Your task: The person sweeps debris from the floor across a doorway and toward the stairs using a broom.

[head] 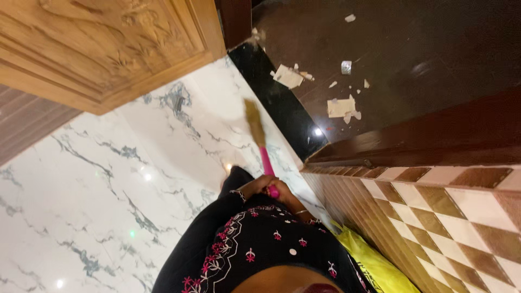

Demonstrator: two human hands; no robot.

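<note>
Black embroidered clothing fills the foreground; beyond it one hand (269,188), side unclear, grips a pink-handled broom (259,138). Sweeping is underway; paper scraps (341,107) lie ahead, needing longer strokes.

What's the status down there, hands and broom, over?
One hand gripping the pink-handled broom; which hand, and the other, unclear. Bristles over white marble floor. Paper scraps on dark floor beyond the black threshold.
</note>
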